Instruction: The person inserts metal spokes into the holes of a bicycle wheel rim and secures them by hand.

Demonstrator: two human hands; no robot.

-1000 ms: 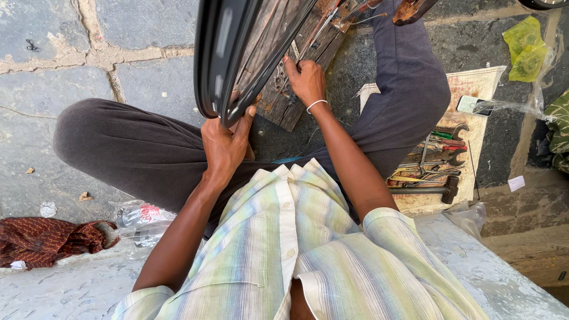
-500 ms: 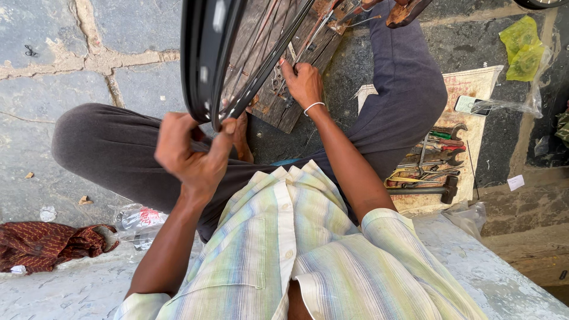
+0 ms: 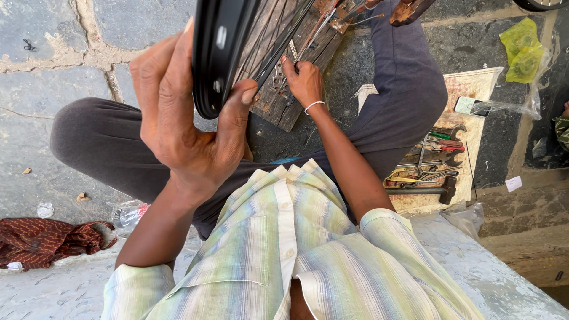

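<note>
Crumpled red patterned cloth (image 3: 44, 242) on rough stone paving, left hand (image 3: 186, 127) curled around the glossy black wheel rim (image 3: 220, 56) raised over the lap, right hand (image 3: 303, 82) pinching its thin spokes above a worn wooden board (image 3: 308, 53), woven sack (image 3: 474, 118) bearing metal hand tools (image 3: 430, 163), yellow-green plastic bag (image 3: 521, 50).

glossy black metal rim (image 3: 216, 53), rough weathered wooden block (image 3: 290, 101), matt stone paving (image 3: 53, 77)
</note>
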